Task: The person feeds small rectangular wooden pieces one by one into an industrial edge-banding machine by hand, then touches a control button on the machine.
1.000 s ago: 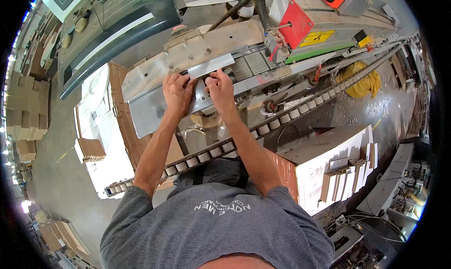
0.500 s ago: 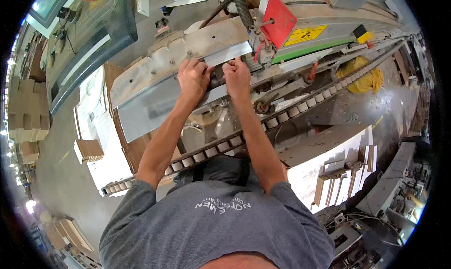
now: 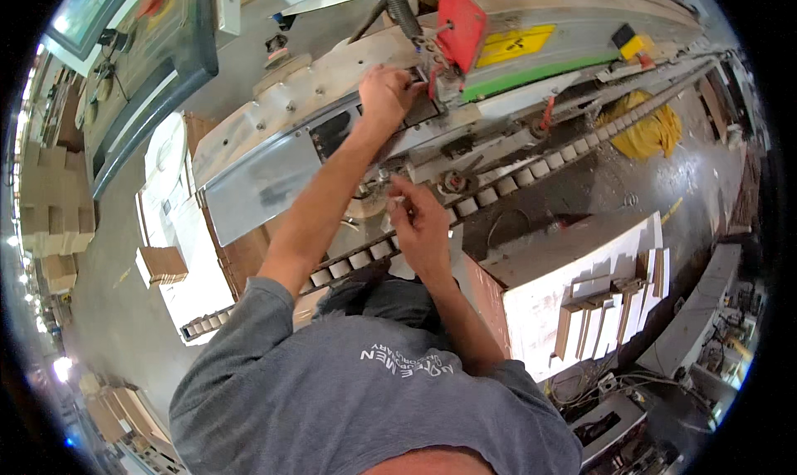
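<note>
My left hand (image 3: 386, 100) reaches over the machine's metal bed, its fingers curled down at the edge of a dark slot (image 3: 332, 131), close to a red-handled part. What its fingertips hold, if anything, is hidden. Nearer to me, my right hand (image 3: 422, 226) hovers above the front of the machine with thumb and fingers drawn together. Anything in that pinch is too small to make out. A smooth metal plate (image 3: 257, 184) lies left of the slot, and a pale metal fence (image 3: 249, 126) runs behind it.
A rail of white rollers (image 3: 525, 177) crosses in front of me. A red guard plate (image 3: 461, 22) and a ribbed hose (image 3: 401, 8) stand behind the slot. White boards (image 3: 591, 309) lie at the right, stacked cardboard (image 3: 54, 197) at the far left, and a yellow bag (image 3: 647, 126) on the floor.
My left hand has moved right and farther away along the bed. My right hand has come back toward me, off the bed. The dark slot now shows more fully.
</note>
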{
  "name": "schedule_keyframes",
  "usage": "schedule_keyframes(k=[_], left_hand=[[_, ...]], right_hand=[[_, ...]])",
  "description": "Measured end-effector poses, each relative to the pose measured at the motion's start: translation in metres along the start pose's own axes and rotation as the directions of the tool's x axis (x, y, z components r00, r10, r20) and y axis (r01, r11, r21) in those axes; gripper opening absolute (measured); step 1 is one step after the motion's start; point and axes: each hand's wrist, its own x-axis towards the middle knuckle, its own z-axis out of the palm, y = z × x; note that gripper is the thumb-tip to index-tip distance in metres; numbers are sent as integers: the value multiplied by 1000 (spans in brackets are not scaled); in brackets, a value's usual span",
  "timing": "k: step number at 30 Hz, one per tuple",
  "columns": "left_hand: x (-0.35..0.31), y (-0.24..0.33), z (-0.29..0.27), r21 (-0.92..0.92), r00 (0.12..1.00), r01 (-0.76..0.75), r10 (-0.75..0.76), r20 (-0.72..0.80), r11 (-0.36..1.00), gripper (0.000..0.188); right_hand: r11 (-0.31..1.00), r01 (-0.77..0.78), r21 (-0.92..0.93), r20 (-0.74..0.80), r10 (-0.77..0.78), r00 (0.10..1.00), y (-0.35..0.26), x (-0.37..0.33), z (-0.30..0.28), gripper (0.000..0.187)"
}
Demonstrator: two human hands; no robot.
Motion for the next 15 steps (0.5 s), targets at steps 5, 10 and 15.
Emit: schedule_keyframes(k=[5, 10, 15], left_hand=[[-41, -50, -16, -137, 996, -79, 83, 19, 987, 27], [-118, -79, -80, -405, 986, -36, -32, -161, 914, 10], [-151, 6, -94, -570, 989, -134, 75, -125, 811, 5]], right_hand=[[989, 7, -149, -200, -37, 979, 9, -78, -56, 37], [886, -397, -241, -761, 82, 643, 31, -153, -129, 32], [696, -668, -262, -960, -260, 105, 101, -295, -244, 47]])
